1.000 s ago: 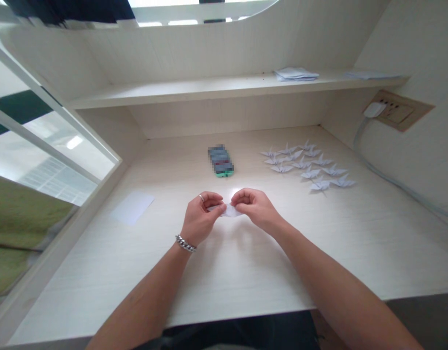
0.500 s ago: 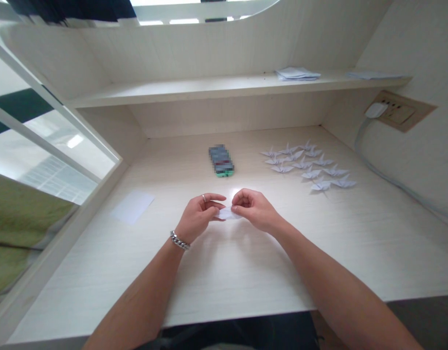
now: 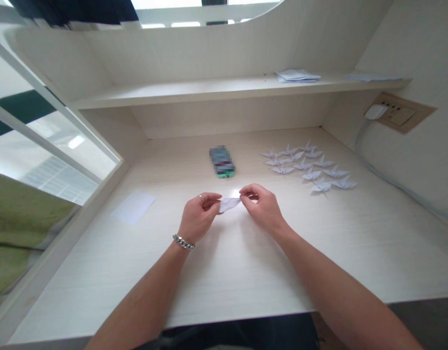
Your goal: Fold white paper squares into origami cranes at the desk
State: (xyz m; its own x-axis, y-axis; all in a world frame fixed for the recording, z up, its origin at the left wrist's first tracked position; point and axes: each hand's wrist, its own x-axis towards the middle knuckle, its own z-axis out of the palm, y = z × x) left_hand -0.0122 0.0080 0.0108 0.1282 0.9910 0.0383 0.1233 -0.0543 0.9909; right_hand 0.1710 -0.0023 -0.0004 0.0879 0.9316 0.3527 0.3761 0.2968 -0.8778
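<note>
A small piece of folded white paper (image 3: pixel 229 204) is stretched between my two hands above the middle of the desk. My left hand (image 3: pixel 202 211), with a ring and a chain bracelet, pinches its left end between thumb and fingers. At the other end, the thumb and fingertips of my right hand (image 3: pixel 260 204) close on the paper's tip. Several folded paper cranes (image 3: pixel 303 164) stand in rows on the desk to the right, beyond my right hand. Fine creases in the held paper are too small to make out.
Behind my hands lies a phone-shaped object (image 3: pixel 222 161), blurred out. A flat white paper sheet (image 3: pixel 134 206) rests at the left. Folded papers (image 3: pixel 297 75) sit on the shelf (image 3: pixel 194 97) above. A cable runs from a white plug (image 3: pixel 376 111) down the right side.
Both hands have shifted slightly, the right one to the right and up. More of the folded paper shows between them, and the left fingers have closed in on it.
</note>
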